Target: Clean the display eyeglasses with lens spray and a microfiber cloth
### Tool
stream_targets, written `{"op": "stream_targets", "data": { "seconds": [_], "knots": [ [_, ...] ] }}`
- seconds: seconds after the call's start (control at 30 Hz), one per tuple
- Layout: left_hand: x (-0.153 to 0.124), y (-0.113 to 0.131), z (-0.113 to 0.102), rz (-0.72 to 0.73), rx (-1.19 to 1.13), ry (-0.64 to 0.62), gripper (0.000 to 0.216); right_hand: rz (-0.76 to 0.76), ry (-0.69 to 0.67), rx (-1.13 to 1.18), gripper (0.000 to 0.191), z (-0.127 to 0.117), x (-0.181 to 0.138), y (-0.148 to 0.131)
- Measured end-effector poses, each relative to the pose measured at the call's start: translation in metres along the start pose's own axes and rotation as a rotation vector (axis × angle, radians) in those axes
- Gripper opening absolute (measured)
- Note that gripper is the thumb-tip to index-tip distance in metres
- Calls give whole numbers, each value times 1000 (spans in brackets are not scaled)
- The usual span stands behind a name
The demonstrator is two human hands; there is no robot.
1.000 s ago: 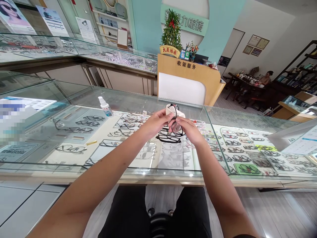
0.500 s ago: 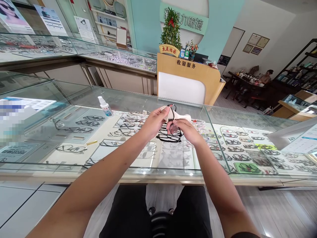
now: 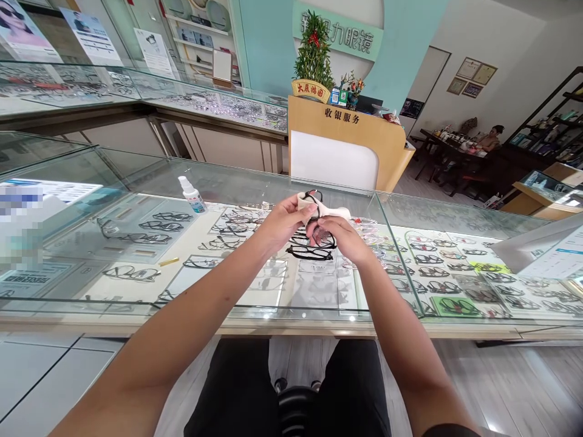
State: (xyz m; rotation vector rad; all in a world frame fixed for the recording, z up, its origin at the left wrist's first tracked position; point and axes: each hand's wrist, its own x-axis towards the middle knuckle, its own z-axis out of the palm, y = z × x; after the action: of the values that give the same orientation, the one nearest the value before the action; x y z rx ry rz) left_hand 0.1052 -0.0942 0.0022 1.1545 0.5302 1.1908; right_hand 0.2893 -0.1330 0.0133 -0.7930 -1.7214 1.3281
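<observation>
**Eyeglasses held in both hands with a cloth, over the glass desk**

Eyeglasses (image 3: 315, 196), black frame, sit between both hands, held just above the glass desk (image 3: 182, 326), mid-picture. Left hand (image 3: 282, 221) has its fingers (image 3: 306, 210) pinched on the upper part of the frame, together with a pale cleaning cloth (image 3: 336, 212). The cloth sticks out to the right, behind the hands. Right hand (image 3: 347, 240) has its fingers curled in, closed on the lower lens part; whether cloth lies under the fingertips cannot be told. The hands touch each other at the glasses. Both forearms are bare and reach forward from the bottom edge.

A second black pair (image 3: 310, 252) lies just below the hands; on the glass or under it, cannot tell. Rows of display frames (image 3: 437, 267) lie inside the case. A white spray bottle (image 3: 191, 194) stands upright on the glass, well left of the hands. A wooden cashier counter (image 3: 346, 149) stands behind the desk with a potted plant (image 3: 313, 54) on top. Another person (image 3: 492, 138) sits at a dark table far right. Black trousers (image 3: 237, 388) show at the bottom.
</observation>
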Motion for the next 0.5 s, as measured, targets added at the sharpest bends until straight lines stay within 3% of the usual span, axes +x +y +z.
{"op": "stream_targets", "data": {
  "seconds": [0.2,0.5],
  "knots": [
    [-2,5,2,-17,37,-136,68,-3,60,12,44,-1,0,-3],
    [2,13,-9,-20,112,-298,42,-25,76,20,38,-2,-3,-9]
  ]
}}
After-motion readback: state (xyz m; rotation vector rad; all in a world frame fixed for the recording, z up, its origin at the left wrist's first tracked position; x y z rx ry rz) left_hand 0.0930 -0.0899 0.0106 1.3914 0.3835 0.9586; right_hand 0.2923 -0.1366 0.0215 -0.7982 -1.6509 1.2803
